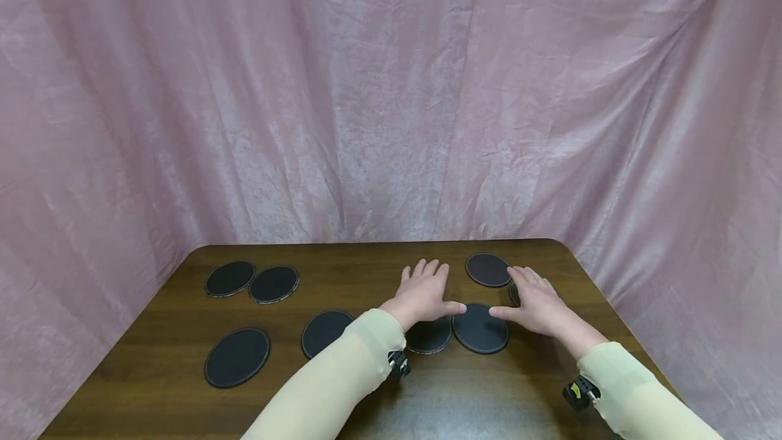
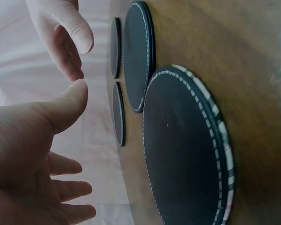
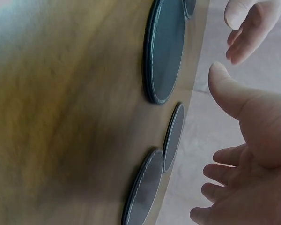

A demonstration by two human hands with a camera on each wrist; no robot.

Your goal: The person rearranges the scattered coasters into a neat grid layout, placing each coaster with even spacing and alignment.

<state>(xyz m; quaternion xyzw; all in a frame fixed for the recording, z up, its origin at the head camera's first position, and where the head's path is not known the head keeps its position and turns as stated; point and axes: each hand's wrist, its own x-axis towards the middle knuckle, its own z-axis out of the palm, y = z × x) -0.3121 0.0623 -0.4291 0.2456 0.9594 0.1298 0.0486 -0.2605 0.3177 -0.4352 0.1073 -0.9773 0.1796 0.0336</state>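
Observation:
Round black coasters with stitched rims lie flat on the wooden table. In the head view my left hand is held above one coaster, its fingers spread and holding nothing. My right hand hovers over the table's right side with fingers extended; it partly hides a coaster. Between the two thumbs lies another coaster, its edge against the one below my left hand. Behind it sits a further coaster. The left wrist view shows a coaster with a light-and-dark patterned edge close by.
Further left on the table are a front coaster, a coaster partly behind my left sleeve, and two touching coasters near the back. A pink curtain hangs behind the table's far edge.

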